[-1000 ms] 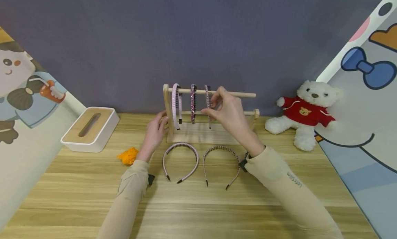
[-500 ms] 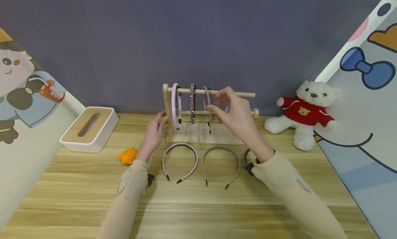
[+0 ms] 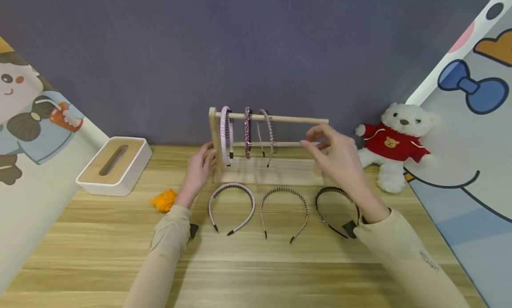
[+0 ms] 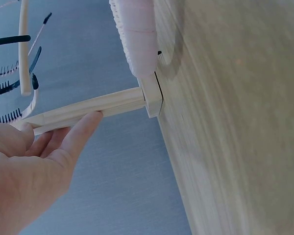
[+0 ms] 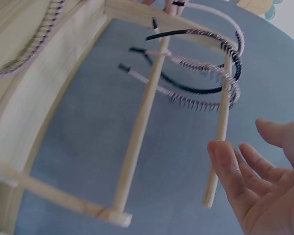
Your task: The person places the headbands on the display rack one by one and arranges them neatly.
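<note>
A wooden headband rack [image 3: 276,171] stands at the back of the table. From its upper rod hang a pale pink headband [image 3: 224,134], a glittery dark pink one [image 3: 247,134] and a thin beaded one [image 3: 272,134]. My left hand [image 3: 199,168] holds the rack's left post [image 4: 88,107] between thumb and fingers. Near the free end of the upper rod is my right hand [image 3: 338,154], fingers loosely bent and holding nothing; in the right wrist view it is beside the rod [image 5: 223,127]. Three headbands lie in front: pale pink [image 3: 236,185], thin beaded [image 3: 285,189] and black [image 3: 332,189], the last partly hidden by the right wrist.
A white tissue box [image 3: 128,174] with a wooden lid stands at the left. Near my left wrist lies an orange bundle [image 3: 165,200]. A white teddy bear [image 3: 390,137] in a red sweater sits at the right, against the side panel.
My right hand has let go of the thin beaded headband and moved right, away from it. That headband now hangs on the rod, slightly turned. The left hand stays on the post.
</note>
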`<state>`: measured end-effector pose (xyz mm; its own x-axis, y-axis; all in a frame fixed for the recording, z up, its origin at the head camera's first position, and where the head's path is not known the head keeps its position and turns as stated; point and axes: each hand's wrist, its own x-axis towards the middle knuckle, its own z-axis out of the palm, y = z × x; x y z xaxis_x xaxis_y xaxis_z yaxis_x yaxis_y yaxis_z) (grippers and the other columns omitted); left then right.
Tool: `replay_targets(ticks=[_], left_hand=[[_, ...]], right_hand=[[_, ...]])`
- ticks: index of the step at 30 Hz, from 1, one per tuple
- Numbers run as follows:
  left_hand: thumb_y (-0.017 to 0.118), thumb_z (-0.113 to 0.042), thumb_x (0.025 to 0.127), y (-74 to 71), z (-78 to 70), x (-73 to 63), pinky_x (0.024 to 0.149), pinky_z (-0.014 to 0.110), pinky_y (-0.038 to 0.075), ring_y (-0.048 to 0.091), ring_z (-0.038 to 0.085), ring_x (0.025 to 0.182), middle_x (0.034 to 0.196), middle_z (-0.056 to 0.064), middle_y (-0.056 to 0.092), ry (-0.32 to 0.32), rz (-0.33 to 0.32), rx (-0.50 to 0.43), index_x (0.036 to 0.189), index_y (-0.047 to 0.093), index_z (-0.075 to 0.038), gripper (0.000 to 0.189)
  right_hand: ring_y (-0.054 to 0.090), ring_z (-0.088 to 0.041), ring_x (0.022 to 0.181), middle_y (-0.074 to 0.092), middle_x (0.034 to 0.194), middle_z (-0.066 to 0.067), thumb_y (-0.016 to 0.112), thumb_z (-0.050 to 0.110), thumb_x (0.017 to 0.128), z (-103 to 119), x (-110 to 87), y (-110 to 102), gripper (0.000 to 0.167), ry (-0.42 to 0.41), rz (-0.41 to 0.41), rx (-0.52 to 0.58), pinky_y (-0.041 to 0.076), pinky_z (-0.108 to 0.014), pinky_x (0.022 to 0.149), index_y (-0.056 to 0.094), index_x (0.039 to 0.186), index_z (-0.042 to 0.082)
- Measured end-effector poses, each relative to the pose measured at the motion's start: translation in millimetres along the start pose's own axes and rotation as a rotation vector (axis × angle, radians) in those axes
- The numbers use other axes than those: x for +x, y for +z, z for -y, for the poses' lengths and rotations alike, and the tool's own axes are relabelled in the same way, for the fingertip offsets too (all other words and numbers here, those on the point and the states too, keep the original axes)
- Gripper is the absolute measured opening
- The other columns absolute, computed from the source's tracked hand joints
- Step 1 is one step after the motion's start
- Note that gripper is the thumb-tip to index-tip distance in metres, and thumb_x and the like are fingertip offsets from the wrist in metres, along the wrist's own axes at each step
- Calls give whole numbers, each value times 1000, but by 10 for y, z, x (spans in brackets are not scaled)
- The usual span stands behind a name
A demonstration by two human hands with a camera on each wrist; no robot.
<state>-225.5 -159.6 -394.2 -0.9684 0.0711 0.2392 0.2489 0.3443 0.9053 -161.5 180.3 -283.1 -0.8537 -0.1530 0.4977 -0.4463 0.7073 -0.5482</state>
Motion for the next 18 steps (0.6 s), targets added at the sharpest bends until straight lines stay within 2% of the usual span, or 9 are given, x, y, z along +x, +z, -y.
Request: replay_targets(ticks=[4,9,11,18], left_hand=[[44,-7,116,2,13,10,105,49,60,58,48,135,150,35,53,-2,4,2,156,47,7,42],[44,-7,116,5,8,15,105,48,60,58,47,135,150,34,52,-5,0,8,156,47,7,42],[44,-6,116,6,1,13,104,48,61,58,47,135,150,34,53,-8,-4,6,156,47,7,42],[44,-6,116,3,-1,11,104,48,61,58,48,135,150,34,52,-4,2,5,156,47,7,42]], right_hand=[[77,-33,83,78,105,-14,78,21,103,-142,-97,-75,21,12,9,-51,63,-39,65,73,113,3],[76,-33,85,78,104,-14,78,22,102,-358,-236,-155,23,76,56,-86,58,-28,63,73,115,3],[76,-34,83,78,103,-15,79,22,101,-475,-288,-174,24,88,72,-105,59,-31,62,74,114,2],[76,-39,81,78,102,-21,84,16,96,-945,-440,-218,26,118,137,-189,67,-51,65,74,111,-4]])
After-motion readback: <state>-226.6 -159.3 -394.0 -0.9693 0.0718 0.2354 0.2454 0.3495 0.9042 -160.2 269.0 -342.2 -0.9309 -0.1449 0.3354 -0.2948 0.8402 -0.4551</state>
